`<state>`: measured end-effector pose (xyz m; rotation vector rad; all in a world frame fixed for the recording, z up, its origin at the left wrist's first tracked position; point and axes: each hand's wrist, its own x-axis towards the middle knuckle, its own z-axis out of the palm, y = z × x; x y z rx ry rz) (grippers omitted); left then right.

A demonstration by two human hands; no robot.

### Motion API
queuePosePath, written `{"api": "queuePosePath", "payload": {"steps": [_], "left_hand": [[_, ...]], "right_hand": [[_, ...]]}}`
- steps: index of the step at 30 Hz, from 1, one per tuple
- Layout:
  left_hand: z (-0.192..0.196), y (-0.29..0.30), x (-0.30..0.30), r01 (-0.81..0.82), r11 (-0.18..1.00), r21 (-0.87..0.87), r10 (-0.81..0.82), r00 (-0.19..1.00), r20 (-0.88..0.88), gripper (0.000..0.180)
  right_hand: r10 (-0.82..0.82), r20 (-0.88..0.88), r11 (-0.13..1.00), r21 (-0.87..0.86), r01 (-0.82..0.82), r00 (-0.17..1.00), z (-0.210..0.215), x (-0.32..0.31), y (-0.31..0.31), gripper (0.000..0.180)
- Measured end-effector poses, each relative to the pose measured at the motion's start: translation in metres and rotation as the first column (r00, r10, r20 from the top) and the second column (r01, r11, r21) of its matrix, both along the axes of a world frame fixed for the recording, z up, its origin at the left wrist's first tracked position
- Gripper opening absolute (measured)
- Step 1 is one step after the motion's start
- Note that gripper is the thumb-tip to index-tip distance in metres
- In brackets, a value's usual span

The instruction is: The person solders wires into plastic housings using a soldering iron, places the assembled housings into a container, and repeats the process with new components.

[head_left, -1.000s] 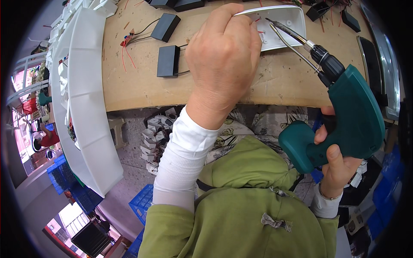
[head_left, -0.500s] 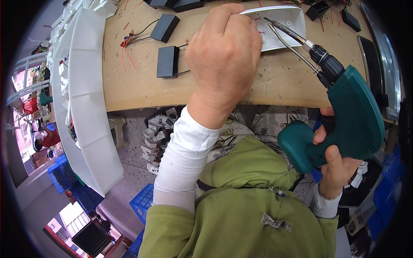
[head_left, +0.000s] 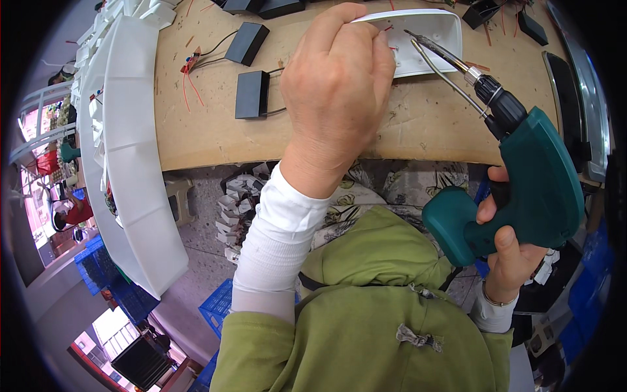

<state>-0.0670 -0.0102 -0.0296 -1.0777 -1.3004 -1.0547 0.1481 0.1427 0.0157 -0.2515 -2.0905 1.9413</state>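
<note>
My left hand (head_left: 336, 88) is closed, knuckles up, over the left end of a white plastic shell (head_left: 428, 63). Its fingertips, and whatever they pinch, are hidden beneath it. Short red wire ends poke out beside the thumb, inside the shell. My right hand (head_left: 506, 251) grips a dark green soldering gun (head_left: 545, 176), fingers wrapped around the handle. The gun's tip and its thin metal feed tube point up and left over the shell's inside, apart from the red wires. Left of my left hand lies a black box (head_left: 252, 95); its dark cables run behind that hand.
Another black box (head_left: 247, 44) is wired to a small red circuit board (head_left: 191, 61) on the brown worktop (head_left: 209, 130). A long white bin (head_left: 140, 150) borders the left side. More black boxes lie at the far edge. A black tray-like object (head_left: 567, 98) stands at right.
Very little differs. My left hand has shifted slightly left. The soldering gun's tip sits slightly lower and further right, still above the shell.
</note>
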Motion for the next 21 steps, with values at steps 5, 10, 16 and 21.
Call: {"api": "queuePosePath", "payload": {"steps": [5,10,16,21], "left_hand": [[0.0,0.0,0.001,0.007,1.0,-0.003,-0.007,1.0,0.013,0.008],[0.0,0.0,0.003,-0.023,1.0,-0.001,0.023,0.999,0.027,0.008],[-0.002,-0.004,0.009,-0.042,0.999,-0.029,0.044,0.996,0.076,0.009],[0.001,-0.001,0.002,-0.051,0.999,-0.015,0.051,0.999,0.001,0.009]], "right_hand": [[-0.015,0.009,1.0,0.004,0.014,1.0,0.001,0.0,-0.001,0.073],[-0.023,-0.006,1.0,-0.004,0.023,1.0,-0.001,-0.001,-0.001,0.073],[0.0,0.004,1.0,0.006,0.0,1.0,0.0,-0.002,-0.001,0.073],[-0.007,0.012,1.0,0.005,0.007,1.0,0.001,-0.003,-0.003,0.072]]}}
